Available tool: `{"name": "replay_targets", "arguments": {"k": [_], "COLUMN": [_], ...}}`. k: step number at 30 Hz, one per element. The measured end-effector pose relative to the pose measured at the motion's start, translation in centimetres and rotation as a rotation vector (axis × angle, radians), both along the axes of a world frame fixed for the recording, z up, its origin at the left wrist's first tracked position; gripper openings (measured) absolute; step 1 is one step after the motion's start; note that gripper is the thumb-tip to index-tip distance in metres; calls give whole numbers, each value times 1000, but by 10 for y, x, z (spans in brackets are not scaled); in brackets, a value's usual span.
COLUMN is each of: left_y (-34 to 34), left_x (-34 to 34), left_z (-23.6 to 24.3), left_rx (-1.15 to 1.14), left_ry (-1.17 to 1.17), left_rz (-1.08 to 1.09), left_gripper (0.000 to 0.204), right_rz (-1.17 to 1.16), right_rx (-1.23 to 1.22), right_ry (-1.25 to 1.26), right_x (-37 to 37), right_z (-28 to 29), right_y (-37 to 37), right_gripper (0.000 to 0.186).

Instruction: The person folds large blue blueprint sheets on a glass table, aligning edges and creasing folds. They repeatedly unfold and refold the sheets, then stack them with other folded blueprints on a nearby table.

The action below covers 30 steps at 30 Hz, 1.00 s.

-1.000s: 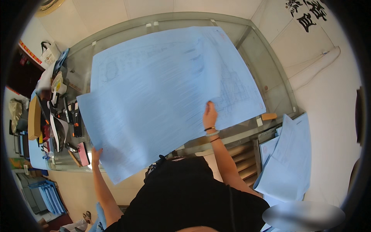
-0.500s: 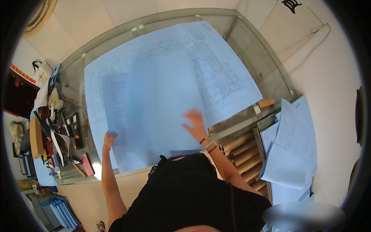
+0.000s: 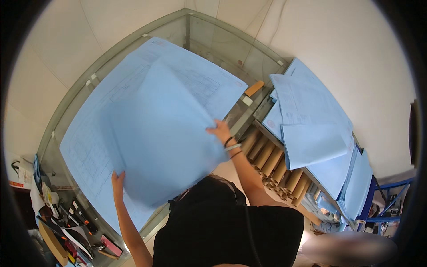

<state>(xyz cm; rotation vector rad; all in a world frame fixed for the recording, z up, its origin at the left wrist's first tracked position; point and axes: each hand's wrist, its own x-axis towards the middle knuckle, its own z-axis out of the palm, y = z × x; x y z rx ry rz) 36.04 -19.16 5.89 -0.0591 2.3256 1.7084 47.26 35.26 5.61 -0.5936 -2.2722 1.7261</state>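
Observation:
A large blue paper sheet (image 3: 155, 138), blurred by motion and folded over on itself, is between my two hands. My left hand (image 3: 118, 183) pinches its lower left edge. On the opposite side my right hand (image 3: 220, 131), with bands on the wrist, closes on the sheet's right edge. Under it, a wider blue drawing sheet (image 3: 84, 147) with thin building-plan lines lies flat on the glass-topped table (image 3: 213, 46). The held sheet hides the middle of that drawing.
Right of the table, a stack of folded blue drawings (image 3: 311, 107) covers a rack holding several cardboard tubes (image 3: 271, 162). A tan block (image 3: 254, 88) lies by the table's right edge. At lower left are a pink phone (image 3: 111, 245), a cardboard box (image 3: 52, 244) and mixed tools.
The view has turned to the right. My right hand, spread over the sheet before, now grips its right edge. The sheet has been drawn toward the right, its far end narrowing to a point.

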Motion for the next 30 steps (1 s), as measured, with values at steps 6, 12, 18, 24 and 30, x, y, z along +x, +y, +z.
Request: {"name": "replay_targets", "arguments": {"k": [6,12,18,24,30], "left_y": [91,99,120,126,136], "left_x": [-27,32,120,130,133], "left_z": [59,21,8,-13,-13], "left_rx": [-39,-481,-652,-739,-802], "left_ry": [100,465,490,465,523], "left_rz": [-242,-617,-918,-870,-853], "left_gripper": [48,68,79,79,77], "right_rz": [-661,-1117,-1597,-1613,-1763], "right_rx": [-377,-161,-176,-457,-389], "right_ry": [335,648,641,348,419], "right_x": [98,250,331,359,314], "right_z": [132,139,99,39,28], "right_y": [127,212,214,235,211], "right_gripper": [18,38,39,39,47]}}
